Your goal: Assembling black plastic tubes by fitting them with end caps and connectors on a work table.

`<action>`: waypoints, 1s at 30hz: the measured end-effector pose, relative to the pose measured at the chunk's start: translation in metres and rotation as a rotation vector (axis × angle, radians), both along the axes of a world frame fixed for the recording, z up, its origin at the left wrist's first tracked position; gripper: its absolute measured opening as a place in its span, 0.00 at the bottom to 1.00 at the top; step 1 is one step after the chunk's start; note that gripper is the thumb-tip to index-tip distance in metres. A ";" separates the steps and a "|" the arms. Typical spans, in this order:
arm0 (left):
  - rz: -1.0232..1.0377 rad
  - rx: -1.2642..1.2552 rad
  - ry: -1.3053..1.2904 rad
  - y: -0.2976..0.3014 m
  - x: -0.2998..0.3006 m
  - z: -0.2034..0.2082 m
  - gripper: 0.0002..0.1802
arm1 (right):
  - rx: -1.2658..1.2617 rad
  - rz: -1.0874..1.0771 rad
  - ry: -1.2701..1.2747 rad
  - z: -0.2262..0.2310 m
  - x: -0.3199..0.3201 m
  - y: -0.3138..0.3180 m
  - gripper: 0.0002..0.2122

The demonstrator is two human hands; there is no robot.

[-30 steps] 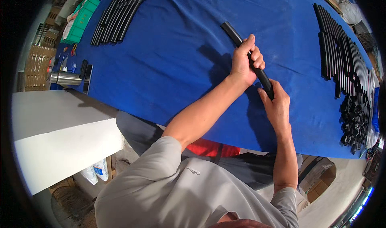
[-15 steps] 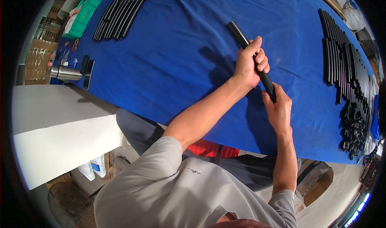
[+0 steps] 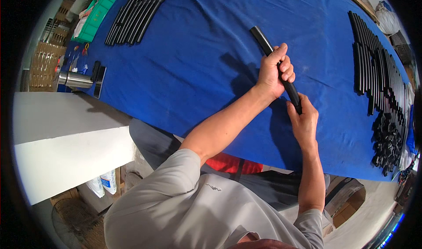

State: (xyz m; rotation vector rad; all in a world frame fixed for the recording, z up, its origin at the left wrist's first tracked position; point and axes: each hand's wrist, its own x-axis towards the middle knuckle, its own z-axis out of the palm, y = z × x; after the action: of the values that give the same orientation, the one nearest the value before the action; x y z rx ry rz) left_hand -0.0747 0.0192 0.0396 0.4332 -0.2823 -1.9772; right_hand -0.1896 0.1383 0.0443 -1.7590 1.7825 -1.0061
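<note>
A black tube (image 3: 262, 40) with a glossy upper part and a duller lower part is held slanted above the blue cloth. My left hand (image 3: 274, 72) wraps round its middle, thumb pointing up along it. Around the lower end, my right hand (image 3: 304, 116) is closed with thumb and fingers on either side; the palm side and the very tip of the tube are hidden. The tube's far end points up and to the left and shows its rim.
The blue cloth (image 3: 184, 73) covers the table. Rows of black tubes (image 3: 369, 69) lie at the right, above a heap of small black parts (image 3: 386, 143). More black tubes (image 3: 136, 18) lie far left, near a green crate (image 3: 99, 16), a steel flask (image 3: 79, 80) and a phone-like slab (image 3: 100, 82).
Both hands keep their hold on the tube, and its pose is nearly the same. The whole view has shifted very slightly.
</note>
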 end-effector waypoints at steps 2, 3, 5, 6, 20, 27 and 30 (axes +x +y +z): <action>-0.019 -0.017 -0.009 -0.001 0.000 -0.001 0.21 | -0.035 -0.018 0.023 0.000 0.002 0.002 0.13; -0.063 -0.083 0.028 -0.003 0.002 -0.005 0.20 | -0.024 -0.016 -0.020 0.003 0.003 0.003 0.13; -0.110 -0.149 0.067 -0.003 0.001 -0.005 0.19 | -0.012 -0.016 -0.062 0.007 -0.001 0.004 0.13; -0.098 -0.133 0.051 -0.002 -0.002 -0.001 0.18 | 0.121 0.005 -0.174 0.007 -0.006 0.002 0.13; -0.091 -0.091 0.109 -0.002 0.002 -0.002 0.23 | 0.430 0.062 -0.665 0.016 -0.005 -0.003 0.11; -0.088 -0.091 0.084 -0.001 0.001 -0.002 0.23 | 0.407 0.038 -0.685 0.014 -0.005 -0.001 0.09; -0.154 -0.083 0.153 -0.004 0.002 -0.009 0.23 | 0.443 0.043 -0.703 0.012 -0.005 -0.002 0.08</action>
State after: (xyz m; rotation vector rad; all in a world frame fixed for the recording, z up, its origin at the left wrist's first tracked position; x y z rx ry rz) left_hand -0.0729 0.0156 0.0305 0.2109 -0.3067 -2.1282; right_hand -0.1950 0.1367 0.0565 -0.9966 1.3622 -0.9563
